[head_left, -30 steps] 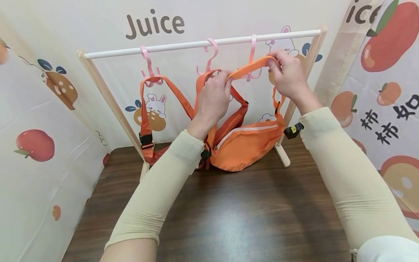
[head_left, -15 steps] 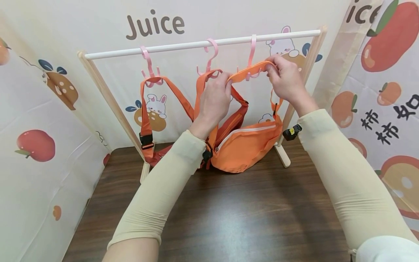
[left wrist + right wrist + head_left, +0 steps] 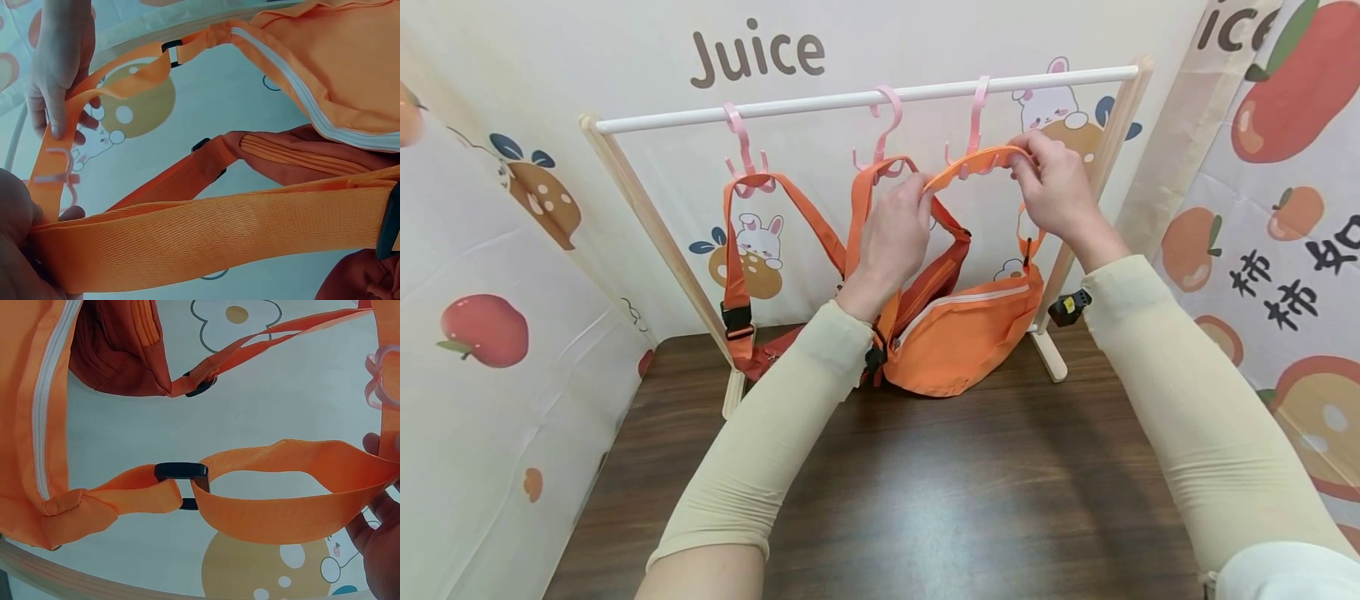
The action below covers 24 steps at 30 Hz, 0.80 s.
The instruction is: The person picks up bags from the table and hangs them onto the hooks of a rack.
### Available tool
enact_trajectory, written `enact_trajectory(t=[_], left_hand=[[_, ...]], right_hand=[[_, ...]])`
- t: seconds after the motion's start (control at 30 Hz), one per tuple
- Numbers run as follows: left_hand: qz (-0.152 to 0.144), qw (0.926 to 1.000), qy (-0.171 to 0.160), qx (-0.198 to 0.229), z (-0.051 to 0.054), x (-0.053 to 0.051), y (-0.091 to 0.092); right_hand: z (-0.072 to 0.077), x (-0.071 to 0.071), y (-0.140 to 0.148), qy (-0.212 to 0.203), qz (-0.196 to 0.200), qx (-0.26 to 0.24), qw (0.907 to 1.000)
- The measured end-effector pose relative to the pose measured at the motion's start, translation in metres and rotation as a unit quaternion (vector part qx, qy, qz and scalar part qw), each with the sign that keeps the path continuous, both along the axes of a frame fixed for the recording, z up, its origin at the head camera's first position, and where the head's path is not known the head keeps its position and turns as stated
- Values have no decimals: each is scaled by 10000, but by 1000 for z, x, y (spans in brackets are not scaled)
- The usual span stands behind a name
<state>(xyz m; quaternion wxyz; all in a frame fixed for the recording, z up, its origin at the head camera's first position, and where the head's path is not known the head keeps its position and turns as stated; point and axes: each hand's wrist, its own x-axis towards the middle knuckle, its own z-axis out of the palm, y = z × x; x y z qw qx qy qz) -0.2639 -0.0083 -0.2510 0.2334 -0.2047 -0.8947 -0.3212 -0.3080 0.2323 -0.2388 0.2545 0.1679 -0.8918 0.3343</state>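
Note:
In the head view my left hand (image 3: 895, 237) pinches one end of a raised stretch of orange strap (image 3: 973, 162). My right hand (image 3: 1055, 183) pinches the other end, farther right. The strap belongs to an orange waist bag (image 3: 962, 342) with a white zipper, hanging low near the table. The strap crosses the rightmost pink hook (image 3: 976, 121), whose lower prongs show in front of it; whether it bears on them I cannot tell. From the right wrist view, a black buckle (image 3: 181, 470) joins the strap to the bag's end.
A white rod (image 3: 820, 104) on wooden legs spans the back. A red-orange bag (image 3: 936, 275) hangs by its strap from the middle pink hook (image 3: 887, 125). Another bag's strap (image 3: 737, 250) hangs on the left pink hook (image 3: 741, 146). Below lies a dark wood table (image 3: 925, 483).
Both hands have lowered slightly, the right more, bringing the strap down to the right hook's prongs. The strap now arches between the hands, and the bag's right end has shifted slightly left.

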Motion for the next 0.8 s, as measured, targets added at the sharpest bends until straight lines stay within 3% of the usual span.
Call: enact_trajectory(t=[0.2, 0.8], left_hand=[[-74, 9999, 33, -82, -8, -2, 1], [156, 9995, -147, -234, -24, -4, 2]], right_hand=[[-5, 3, 0, -2, 35, -25, 10000], [-13, 4, 2, -195, 86, 37, 9998]])
